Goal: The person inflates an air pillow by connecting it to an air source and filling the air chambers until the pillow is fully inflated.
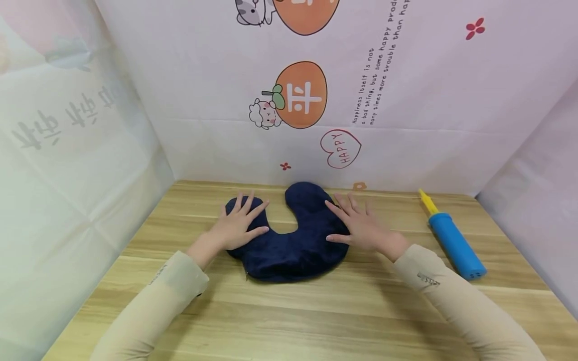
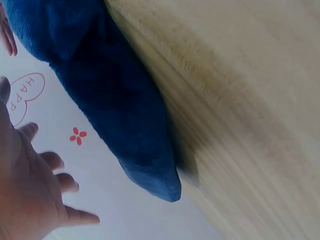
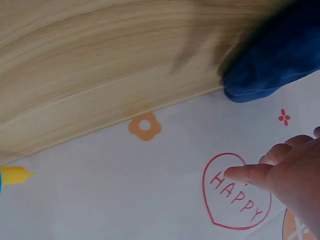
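Observation:
A dark blue plush U-shaped neck pillow (image 1: 289, 253) lies on the wooden table, its opening toward the back wall. Over its left arm is my left hand (image 1: 235, 225), palm down with the fingers spread. My right hand (image 1: 361, 225) is at the pillow's right side, fingers also spread and straight. In the left wrist view, a gap shows between the left hand (image 2: 30, 185) and the pillow (image 2: 115, 100). The right wrist view has the right hand (image 3: 295, 175) apart from the pillow (image 3: 275, 65) too. Neither hand grips anything.
To the right on the table (image 1: 289, 321) lies a blue hand pump (image 1: 456, 245) with a yellow nozzle (image 1: 428, 201). White printed cloth (image 1: 217, 100) covers the back and both sides, close behind the pillow.

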Tool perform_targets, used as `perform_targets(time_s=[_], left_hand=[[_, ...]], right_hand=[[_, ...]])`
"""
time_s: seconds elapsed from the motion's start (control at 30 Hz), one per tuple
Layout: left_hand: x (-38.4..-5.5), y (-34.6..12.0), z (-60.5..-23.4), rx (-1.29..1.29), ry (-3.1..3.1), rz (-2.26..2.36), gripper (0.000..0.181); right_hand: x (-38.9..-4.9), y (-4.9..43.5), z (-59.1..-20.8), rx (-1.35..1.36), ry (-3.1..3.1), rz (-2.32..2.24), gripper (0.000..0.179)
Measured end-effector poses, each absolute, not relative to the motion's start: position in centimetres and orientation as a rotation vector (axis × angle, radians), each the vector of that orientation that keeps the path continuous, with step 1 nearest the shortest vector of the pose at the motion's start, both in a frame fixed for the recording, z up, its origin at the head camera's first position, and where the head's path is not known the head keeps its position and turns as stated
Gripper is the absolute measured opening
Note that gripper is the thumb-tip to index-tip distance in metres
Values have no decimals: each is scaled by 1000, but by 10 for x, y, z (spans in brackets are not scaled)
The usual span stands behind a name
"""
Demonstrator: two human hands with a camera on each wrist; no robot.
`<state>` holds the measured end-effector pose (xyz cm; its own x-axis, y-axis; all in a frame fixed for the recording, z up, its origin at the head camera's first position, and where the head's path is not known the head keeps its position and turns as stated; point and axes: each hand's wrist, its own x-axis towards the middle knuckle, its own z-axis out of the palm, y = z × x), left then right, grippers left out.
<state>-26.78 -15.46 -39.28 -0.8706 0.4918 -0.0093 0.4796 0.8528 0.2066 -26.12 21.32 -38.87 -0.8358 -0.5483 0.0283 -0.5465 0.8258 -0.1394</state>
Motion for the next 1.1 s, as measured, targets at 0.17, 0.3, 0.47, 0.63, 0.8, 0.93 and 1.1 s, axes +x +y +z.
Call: perform_targets(time_s=[0.17,0.3,0.47,0.63,0.8,0.93,1.1], left_hand=[[-269,-155,-394,845,2903,282,73],[-269,-153,-397,839,2838,285,73],[-265,-142,-401,840,2744,230,78],[-262,-132,-403,800,2678,143,81],[-261,-128,-408,741,2644,64,79],[-259,-127,-409,718,2627,60,77],[-257,-127,-408,678,2613,63,77]], right_hand=[[-259,203,-392,-953,2918,-305,94],[-260,194,-397,-982,2823,-344,93],[-259,187,-403,-939,2756,-317,94],[-258,180,-411,-934,2715,-348,93],[-258,175,-415,-926,2662,-372,94],[-258,174,-416,-903,2654,-350,92],[-260,173,-417,-915,2645,-296,91]])
